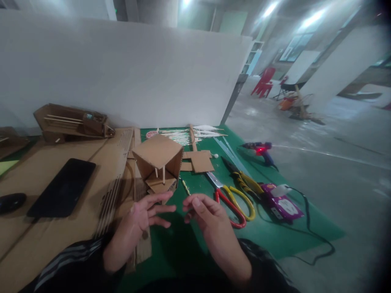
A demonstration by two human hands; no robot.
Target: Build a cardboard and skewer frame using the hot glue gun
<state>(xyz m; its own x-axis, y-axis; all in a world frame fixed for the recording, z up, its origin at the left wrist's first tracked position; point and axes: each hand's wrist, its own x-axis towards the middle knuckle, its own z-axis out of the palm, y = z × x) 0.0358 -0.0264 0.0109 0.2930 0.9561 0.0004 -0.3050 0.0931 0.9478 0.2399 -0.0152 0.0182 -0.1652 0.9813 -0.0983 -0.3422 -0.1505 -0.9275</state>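
Observation:
My left hand (146, 213) hovers with fingers spread and nothing in it, just in front of a cardboard box model (159, 150). The box has an open front, with thin white sticks upright inside it. To the right, my right hand (207, 217) is closed in a pinch, thumb against the curled fingers. Whatever may lie between those fingertips is hidden. A thin, twisted yellowish stick (185, 186) shows just beyond them; I cannot tell whether they touch it. Beside my right hand lie scissors (230, 201) with red and yellow handles.
On the green mat (317, 230) are pliers (244, 183), a glue gun (259, 150) with a red light, a purple power block (281, 203) and cardboard pieces (203, 162). A black phone (62, 187), wooden sticks (111, 199) and a cardboard model (75, 122) are left. A white panel (122, 73) stands behind.

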